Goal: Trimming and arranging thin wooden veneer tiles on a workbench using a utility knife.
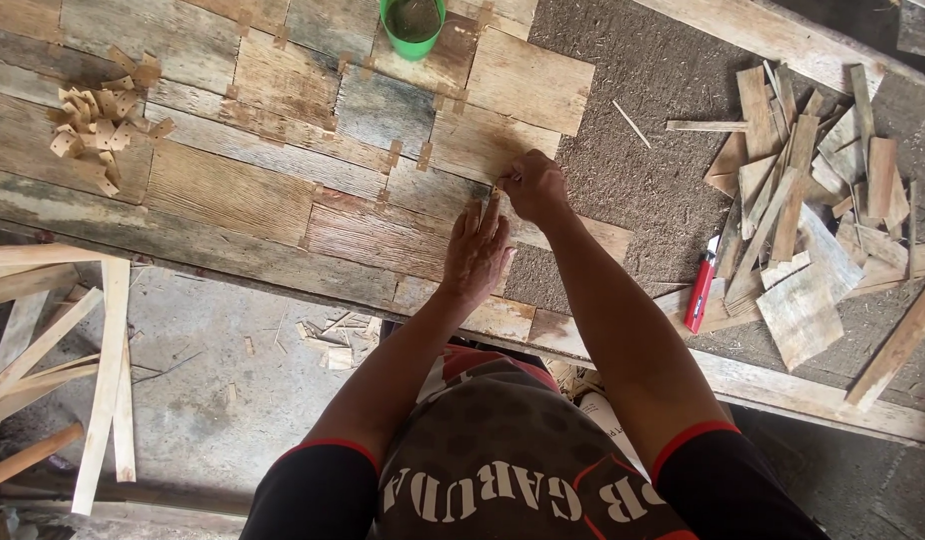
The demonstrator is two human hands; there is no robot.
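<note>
While the left hand [475, 252] lies flat, fingers spread, on the patchwork of thin wood panels [383, 170] covering the table [623, 150], the right hand [535, 186], just at its one o'clock, pinches something too small to tell at a panel edge. At three o'clock lies a red cutter [701, 292] beside wood scraps [808, 210]; at twelve, a green cup [413, 22].

Green cup [413, 22], red cutter [700, 291], offcut pile [815, 215].
</note>
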